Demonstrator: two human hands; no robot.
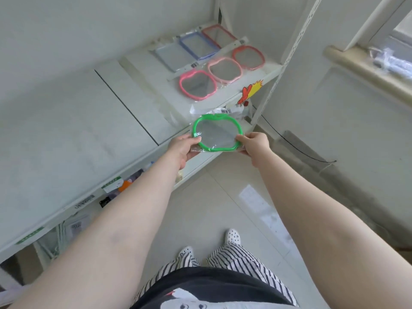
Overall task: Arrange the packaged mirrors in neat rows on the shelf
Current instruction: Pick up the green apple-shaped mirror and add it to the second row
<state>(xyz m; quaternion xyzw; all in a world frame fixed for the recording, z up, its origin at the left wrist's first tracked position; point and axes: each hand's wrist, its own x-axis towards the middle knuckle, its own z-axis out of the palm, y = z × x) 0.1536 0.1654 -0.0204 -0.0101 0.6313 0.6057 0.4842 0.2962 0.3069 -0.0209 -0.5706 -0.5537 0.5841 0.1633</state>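
A green apple-shaped mirror (216, 133) in a clear plastic bag is held level just in front of the white shelf (89, 134), near its front edge. My left hand (183, 148) pinches its left rim and my right hand (254, 145) pinches its right rim. On the shelf's right end lie two rows of packaged mirrors. The front row has three pink apple-shaped mirrors (197, 85) (224, 69) (248, 57). Behind them lie three rectangular ones: pale blue (171, 57), blue (198, 47) and red (218, 35).
A perforated upright post (283, 63) bounds the shelf on the right, with a red and yellow sticker (249, 90) on the shelf's front edge. A lower shelf holds small goods (127, 184). A window sill (365, 70) runs along the right wall. Tiled floor lies below.
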